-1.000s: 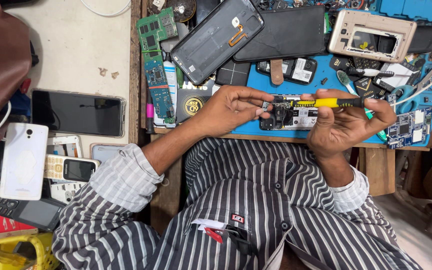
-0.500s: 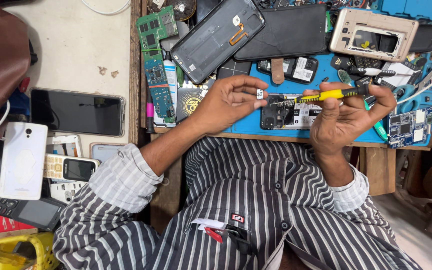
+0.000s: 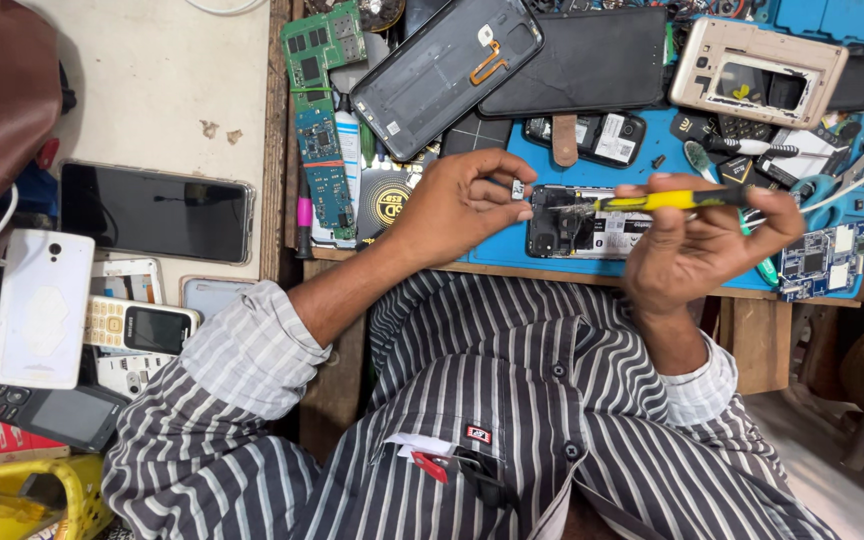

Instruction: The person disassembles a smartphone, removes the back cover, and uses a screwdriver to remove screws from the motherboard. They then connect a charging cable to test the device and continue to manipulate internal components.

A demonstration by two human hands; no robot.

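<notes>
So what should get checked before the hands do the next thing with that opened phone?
1. Yellow screwdriver held firmly in the right hand: ok.
2. Screwdriver tip over the opened phone: ok, it points at the phone's upper part, though contact cannot be told.
3. Tiny part pinched in the left hand fingertips: ok, held just left of the phone.
4. Phone lying flat on the blue mat: ok.
5. Phone held steady by a hand: not ok, neither hand presses on it.
6. Loose screws near the phone: cannot tell, too small to see.
</notes>
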